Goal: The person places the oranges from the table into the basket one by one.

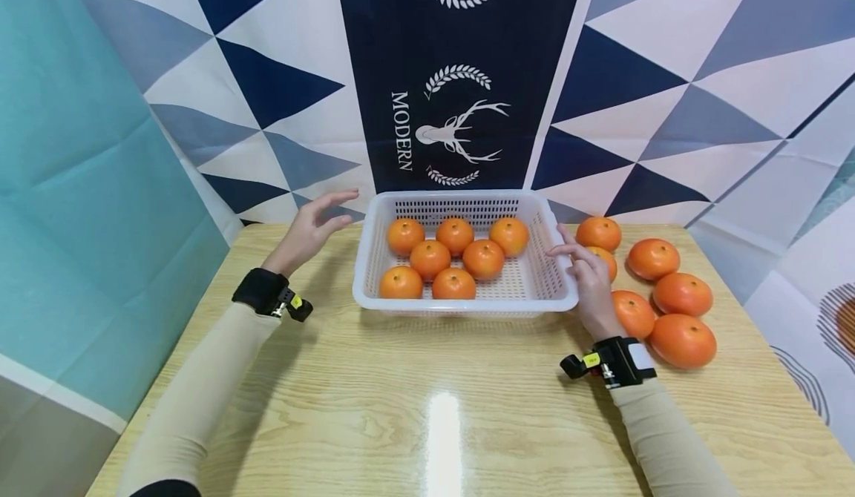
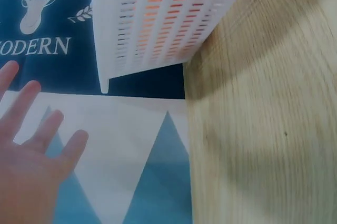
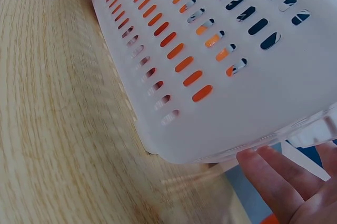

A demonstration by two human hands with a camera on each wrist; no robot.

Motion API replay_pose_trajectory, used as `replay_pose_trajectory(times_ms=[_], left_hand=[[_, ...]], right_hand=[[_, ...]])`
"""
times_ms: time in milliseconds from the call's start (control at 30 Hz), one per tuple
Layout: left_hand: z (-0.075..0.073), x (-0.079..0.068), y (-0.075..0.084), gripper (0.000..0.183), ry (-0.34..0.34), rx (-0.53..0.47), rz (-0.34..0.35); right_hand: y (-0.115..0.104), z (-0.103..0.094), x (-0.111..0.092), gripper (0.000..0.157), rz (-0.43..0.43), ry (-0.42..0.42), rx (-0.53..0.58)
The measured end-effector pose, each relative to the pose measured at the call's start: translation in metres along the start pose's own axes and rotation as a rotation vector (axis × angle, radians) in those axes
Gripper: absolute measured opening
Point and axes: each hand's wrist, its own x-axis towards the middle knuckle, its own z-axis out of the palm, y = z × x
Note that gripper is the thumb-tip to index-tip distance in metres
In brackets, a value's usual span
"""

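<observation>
A white slotted plastic basket [image 1: 467,305] stands at the back of the table, with several mandarin oranges [image 1: 430,259] inside, mostly left and centre. My left hand [image 1: 314,230] hovers off the basket's left side, fingers spread and thumb apart, holding nothing. In the left wrist view, a gap shows between the left hand [image 2: 37,145] and the basket wall [image 2: 158,24]. At the basket's right rim is my right hand [image 1: 591,282], its fingers loosely extended. The right wrist view shows fingertips [image 3: 247,158] touching the basket's outer side [image 3: 237,124].
Several more mandarins [image 1: 683,294] lie on the table right of the basket, close beside my right hand. The wooden table [image 1: 374,400] extends toward me. A patterned cloth [image 1: 287,96] hangs behind the table, and a teal cloth [image 1: 87,185] borders the left.
</observation>
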Motion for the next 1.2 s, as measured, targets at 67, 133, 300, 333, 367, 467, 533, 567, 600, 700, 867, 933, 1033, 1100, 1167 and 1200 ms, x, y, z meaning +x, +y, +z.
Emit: replay_pose_trajectory(times_ms=[67,133,300,333,367,467,533,567,600,700,867,933,1033,1100,1167,1200], left_hand=[[0.003,-0.001,-0.002,0.052,0.014,-0.024,0.007],[0.008,-0.003,-0.005,0.052,0.019,-0.053,0.011],[0.025,-0.013,-0.014,0.052,0.044,-0.167,-0.017],[0.029,-0.015,-0.016,0.052,0.053,-0.189,-0.024],[0.032,-0.016,-0.018,0.052,0.065,-0.205,-0.026],[0.043,-0.019,-0.025,0.051,0.094,-0.222,-0.022],[0.049,-0.019,-0.028,0.05,0.115,-0.226,-0.015],[0.052,-0.02,-0.03,0.05,0.125,-0.233,-0.007],[0.055,-0.02,-0.031,0.049,0.135,-0.239,0.003],[0.062,-0.021,-0.037,0.049,0.152,-0.262,0.028],[0.069,-0.021,-0.062,0.052,0.17,-0.31,0.069],[0.071,-0.019,-0.071,0.052,0.182,-0.317,0.082],[0.075,-0.021,-0.065,0.054,0.188,-0.317,0.073],[0.077,-0.022,-0.057,0.054,0.194,-0.316,0.056],[0.079,-0.023,-0.049,0.054,0.198,-0.327,0.036],[0.081,-0.023,-0.048,0.053,0.202,-0.336,0.03]], right_hand=[[0.001,0.0,0.0,0.043,-0.01,0.0,0.002],[0.002,0.0,0.001,0.043,-0.023,0.002,0.003],[0.002,0.0,0.003,0.042,-0.036,0.004,-0.005],[0.001,0.0,0.003,0.042,-0.034,0.003,-0.009],[0.001,0.0,0.003,0.042,-0.031,0.003,-0.009],[0.001,0.0,0.003,0.042,-0.03,0.003,-0.006],[0.001,0.0,0.003,0.042,-0.029,0.001,0.003],[0.001,0.0,0.003,0.042,-0.029,0.0,0.007],[0.001,0.0,0.003,0.042,-0.029,-0.001,0.012],[0.001,0.0,0.003,0.042,-0.023,0.0,0.011],[0.0,0.001,0.003,0.042,-0.021,-0.002,-0.002],[0.0,0.001,0.003,0.042,-0.024,-0.004,-0.003],[0.001,0.001,0.003,0.042,-0.029,-0.002,-0.006],[0.001,0.001,0.003,0.042,-0.032,0.004,0.0],[0.001,0.001,0.002,0.042,-0.033,0.008,0.01],[0.001,0.001,0.002,0.042,-0.031,0.01,0.016]])
